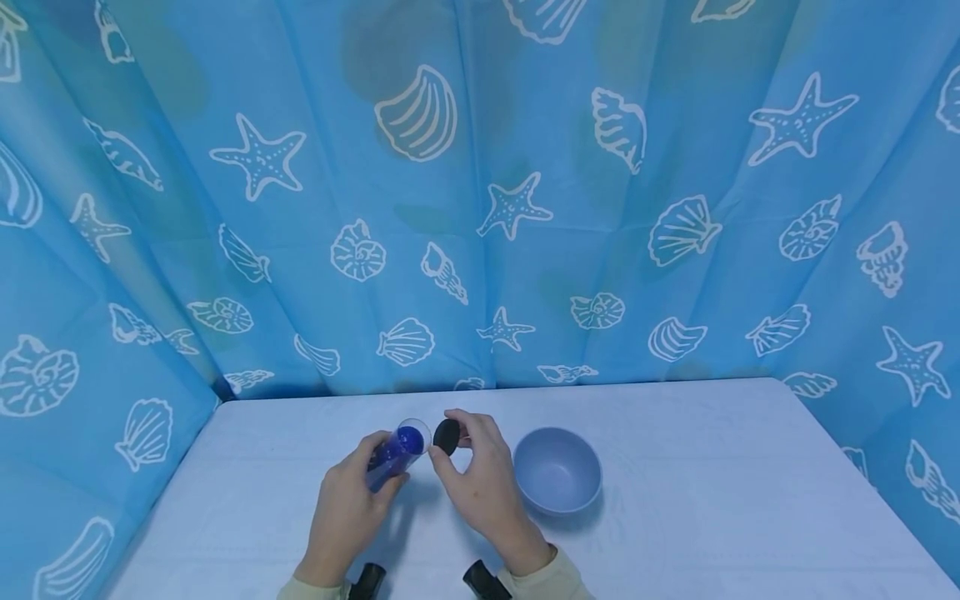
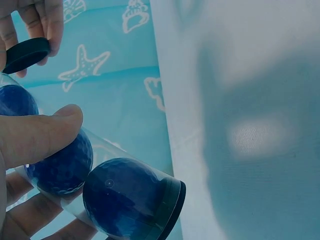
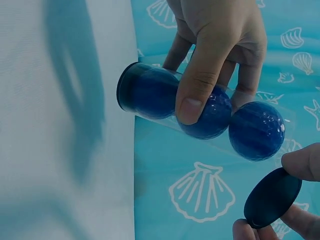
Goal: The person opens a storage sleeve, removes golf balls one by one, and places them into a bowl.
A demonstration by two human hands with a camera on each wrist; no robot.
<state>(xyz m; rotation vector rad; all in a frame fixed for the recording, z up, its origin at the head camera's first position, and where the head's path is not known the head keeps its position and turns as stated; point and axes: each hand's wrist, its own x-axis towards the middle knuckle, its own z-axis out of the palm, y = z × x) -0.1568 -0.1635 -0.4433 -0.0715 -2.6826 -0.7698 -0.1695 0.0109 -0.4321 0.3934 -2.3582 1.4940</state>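
My left hand (image 1: 345,508) grips a clear plastic tube (image 1: 386,467) around its middle, tilted with its uncapped mouth up and to the right. Three dimpled blue balls, like golf balls (image 3: 257,131), sit in a row inside it. A black cap closes the tube's lower end (image 3: 125,87). Between thumb and fingers, my right hand (image 1: 483,483) pinches a round black lid (image 1: 447,436), held just off the tube's mouth. The right wrist view shows the lid (image 3: 272,197) apart from the tube.
A blue-grey bowl (image 1: 558,471) stands on the white-covered table (image 1: 712,500), just right of my right hand. Its inside shows no contents. Behind and at both sides hangs a blue curtain (image 1: 480,275) with white shells and starfish.
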